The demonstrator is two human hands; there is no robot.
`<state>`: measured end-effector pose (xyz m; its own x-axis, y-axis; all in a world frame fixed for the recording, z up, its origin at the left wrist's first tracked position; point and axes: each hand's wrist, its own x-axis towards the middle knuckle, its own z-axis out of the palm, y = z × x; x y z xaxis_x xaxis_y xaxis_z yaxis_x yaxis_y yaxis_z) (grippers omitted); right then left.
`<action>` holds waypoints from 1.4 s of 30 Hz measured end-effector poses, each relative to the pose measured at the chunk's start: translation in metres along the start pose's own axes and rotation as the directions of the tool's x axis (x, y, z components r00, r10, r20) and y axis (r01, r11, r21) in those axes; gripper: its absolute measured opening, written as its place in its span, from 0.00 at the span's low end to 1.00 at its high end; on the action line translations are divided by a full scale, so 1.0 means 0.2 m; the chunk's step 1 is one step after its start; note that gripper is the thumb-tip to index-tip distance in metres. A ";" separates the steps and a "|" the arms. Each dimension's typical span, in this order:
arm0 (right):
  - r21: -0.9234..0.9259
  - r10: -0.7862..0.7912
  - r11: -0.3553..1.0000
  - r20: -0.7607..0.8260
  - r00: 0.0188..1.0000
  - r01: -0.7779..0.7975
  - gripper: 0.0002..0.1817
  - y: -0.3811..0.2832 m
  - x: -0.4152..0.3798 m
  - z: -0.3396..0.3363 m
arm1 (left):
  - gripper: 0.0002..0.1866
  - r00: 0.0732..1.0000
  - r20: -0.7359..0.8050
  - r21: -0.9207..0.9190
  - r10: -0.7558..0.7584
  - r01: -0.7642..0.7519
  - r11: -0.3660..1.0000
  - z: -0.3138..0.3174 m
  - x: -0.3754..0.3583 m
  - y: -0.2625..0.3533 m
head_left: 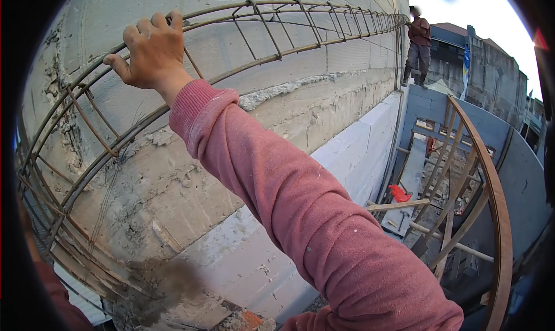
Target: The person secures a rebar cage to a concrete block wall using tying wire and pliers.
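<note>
Right hand (149, 54) on a rebar cage (279, 56), high along a rough wall (300, 112).
Nearest, a dusty pink sleeve (289, 186) reaches up to the hand, whose four fingers are bent over and clamped on the cage's upper bars, fingertips hidden, thumb apart to the left; the lower bar passes below the palm, by the cuff. The cage curves down at left and narrows away rightward to a standing person (419, 39).
</note>
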<state>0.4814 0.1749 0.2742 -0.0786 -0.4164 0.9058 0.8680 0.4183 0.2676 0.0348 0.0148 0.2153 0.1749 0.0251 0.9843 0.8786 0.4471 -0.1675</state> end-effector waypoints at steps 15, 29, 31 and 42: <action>0.283 0.160 0.935 0.207 0.965 -0.216 0.29 -0.11 -0.81 -1.00 | 0.19 0.990 0.052 -0.112 0.131 -0.124 0.986 -0.18 0.15 0.24; -0.534 0.736 -0.600 -0.077 0.673 0.596 0.38 0.37 -0.76 -4.50 | 0.42 0.894 -0.059 -0.245 0.445 -0.445 0.861 -0.29 0.47 1.61; -0.476 0.745 -0.662 -0.334 0.578 0.579 0.41 0.35 -0.70 -4.56 | 0.47 0.912 -0.107 -0.109 0.396 -0.406 0.907 -0.21 0.50 1.69; -0.465 0.755 -0.618 -0.576 0.313 0.634 0.55 0.29 -0.71 -4.48 | 0.30 0.881 -0.106 -0.107 0.461 -0.471 0.876 -0.28 0.47 1.70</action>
<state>0.9822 -0.4643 -0.1321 0.9131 -0.2798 0.2966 -0.3583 -0.8978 0.2561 0.3745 0.1193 0.2484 0.6062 0.1331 0.7841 0.7347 0.2837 -0.6162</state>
